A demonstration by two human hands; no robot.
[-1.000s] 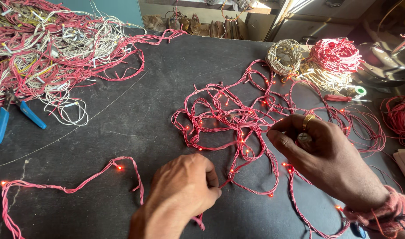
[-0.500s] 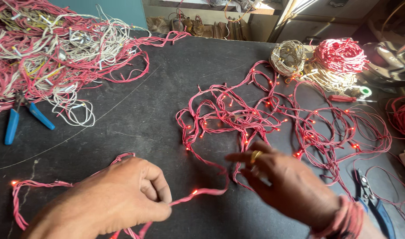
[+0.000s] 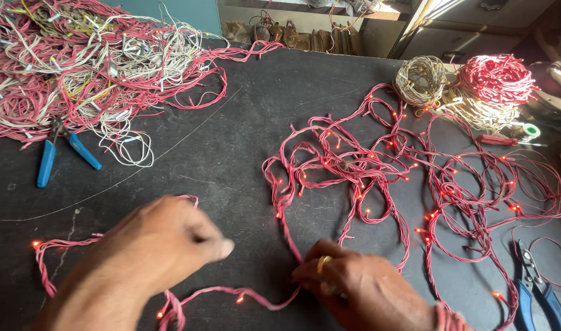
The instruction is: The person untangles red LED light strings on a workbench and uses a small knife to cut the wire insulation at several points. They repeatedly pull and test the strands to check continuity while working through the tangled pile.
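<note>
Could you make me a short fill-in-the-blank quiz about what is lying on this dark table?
1. The lit string has wire coloured ____.
2. The pliers by the wire heap have ____ handles.
3. The ring sits on the ____ hand.
4. The blurred hand is the ____ hand.

Missing words: pink; blue; right; left

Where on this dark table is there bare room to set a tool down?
Barest: the table centre, between the wire heap at far left and the lit light string. A smaller patch lies near left, below the blue pliers. Right side is crowded with string loops, wire coils and cutters.
</note>
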